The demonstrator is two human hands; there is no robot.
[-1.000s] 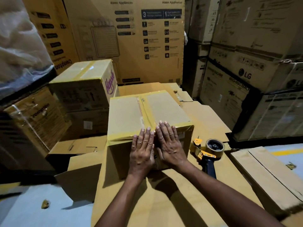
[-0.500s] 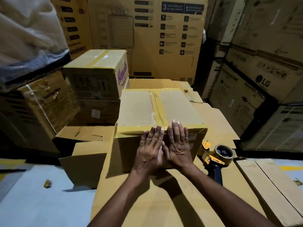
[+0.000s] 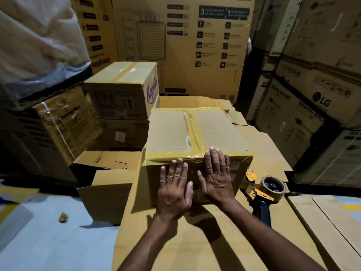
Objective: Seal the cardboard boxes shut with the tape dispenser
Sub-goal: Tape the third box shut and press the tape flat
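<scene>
Left hand (image 3: 173, 189) flat, fingers straight, pressing the glossy taped near face of the rectangular brown cardboard box (image 3: 195, 130). Right hand (image 3: 216, 178) just beside it, also flat, fingertips over the top edge. Yellow tape dispenser with dark handle (image 3: 263, 189) lies right of the right hand, untouched, long axis near-far, handle toward the person.

Dim, warm overhead light leaves the 9 and 3 o'clock edges murky, drops soft shadows on the cardboard sheet (image 3: 195, 251) at 6 o'clock and glints off the taped far box (image 3: 125, 75) and plastic wrap (image 3: 39, 45) near 10 o'clock, while wide-angle distortion bows the stacked cartons (image 3: 312, 114).
</scene>
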